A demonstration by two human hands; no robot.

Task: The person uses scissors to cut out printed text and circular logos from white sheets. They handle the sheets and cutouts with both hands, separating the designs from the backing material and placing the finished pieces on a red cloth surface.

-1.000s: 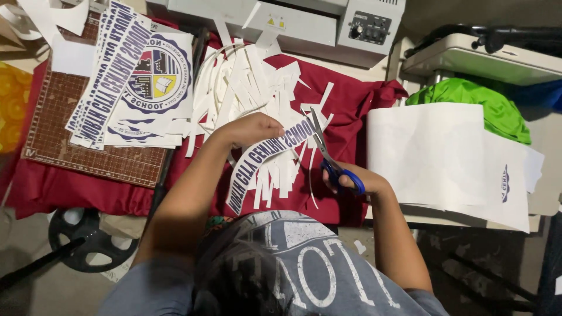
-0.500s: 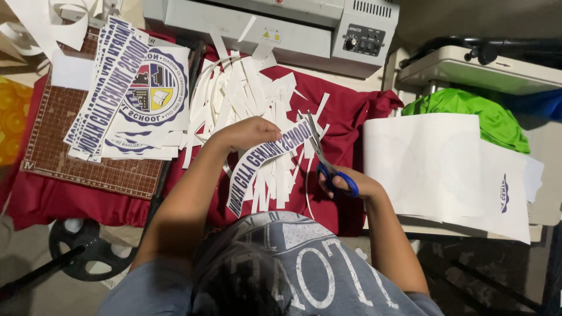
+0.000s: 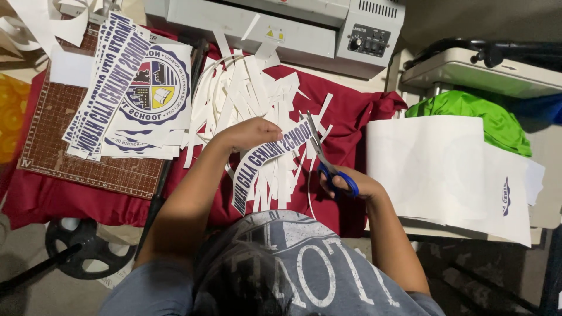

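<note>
At the centre of the frame the left hand (image 3: 249, 133) pinches the upper edge of a curved printed paper strip (image 3: 263, 161), grip closed on it. The right hand (image 3: 351, 184) has its fingers through the blue handles of the scissors (image 3: 325, 158), whose blades stand slightly parted at the strip's right end. The strip looks light, thin and floppy, best held close to the cut line. Farther up, white paper offcuts (image 3: 246, 93) litter the red cloth (image 3: 351, 117); printed sheets (image 3: 134, 99) lie upper left, a grey machine (image 3: 293, 29) beyond.
</note>
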